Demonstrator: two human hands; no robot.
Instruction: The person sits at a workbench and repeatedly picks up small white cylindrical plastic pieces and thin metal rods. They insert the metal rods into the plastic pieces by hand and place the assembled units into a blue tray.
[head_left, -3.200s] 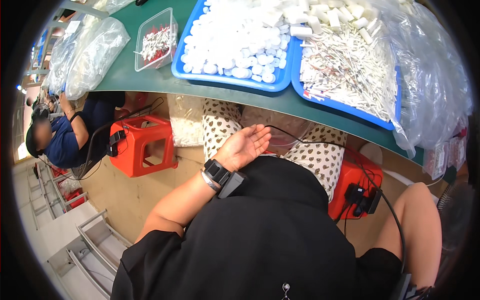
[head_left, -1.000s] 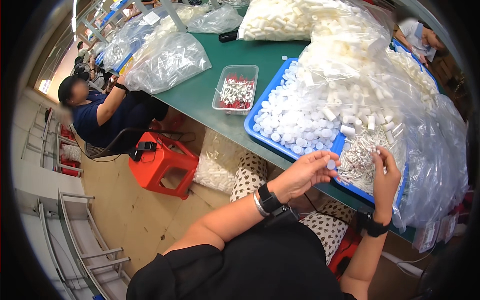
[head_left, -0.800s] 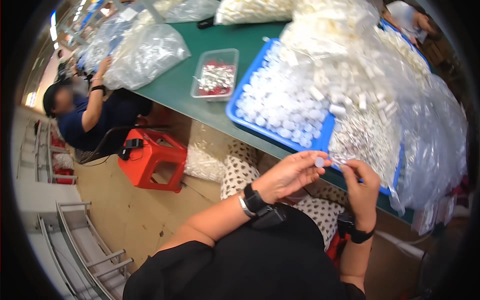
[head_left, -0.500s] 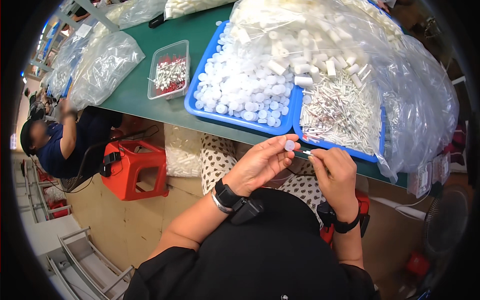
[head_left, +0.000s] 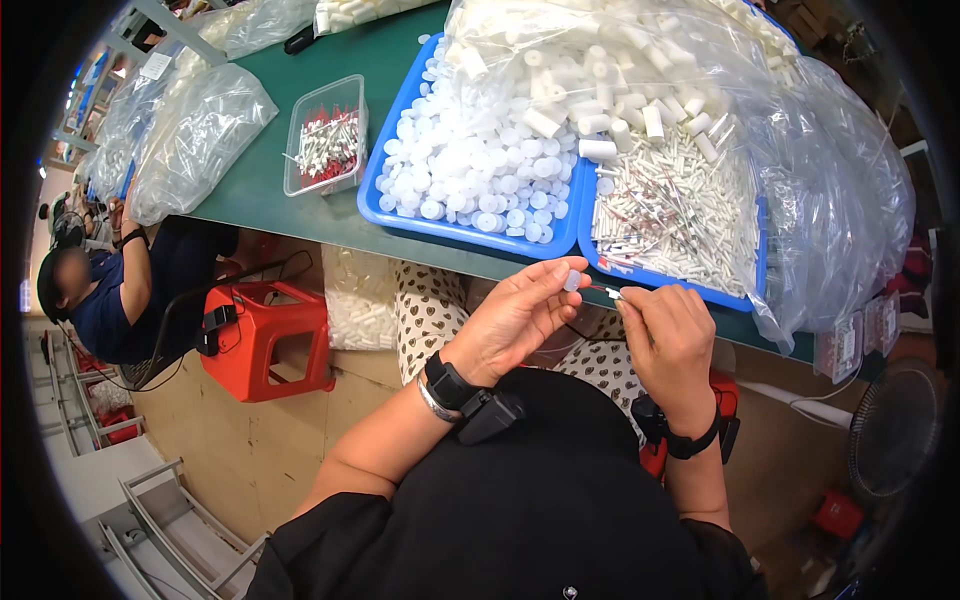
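Note:
My left hand (head_left: pixel 513 317) pinches a translucent white plastic disc (head_left: pixel 572 281) between thumb and forefinger, its other fingers loosely curled. My right hand (head_left: pixel 668 338) grips a small white piece with a thin red wire (head_left: pixel 612 293), and the wire runs toward the disc. Whether the wire enters the disc is too small to tell. Both hands are over my lap, just in front of the table edge. Beyond them stand a blue tray (head_left: pixel 372 200) heaped with similar discs and a second blue tray (head_left: pixel 762 262) full of thin white wired pieces.
A clear plastic box (head_left: pixel 290 165) of red and white wired pieces stands on the green table (head_left: pixel 255 222). Large clear bags (head_left: pixel 830 200) of white cylinders cover the trays' far side. At left are a red stool (head_left: pixel 265 345) and a seated person (head_left: pixel 110 290). A fan (head_left: pixel 893 430) stands at right.
The disc in my left hand has turned more edge-on, and more red wire shows between my hands. The whole view has shifted slightly.

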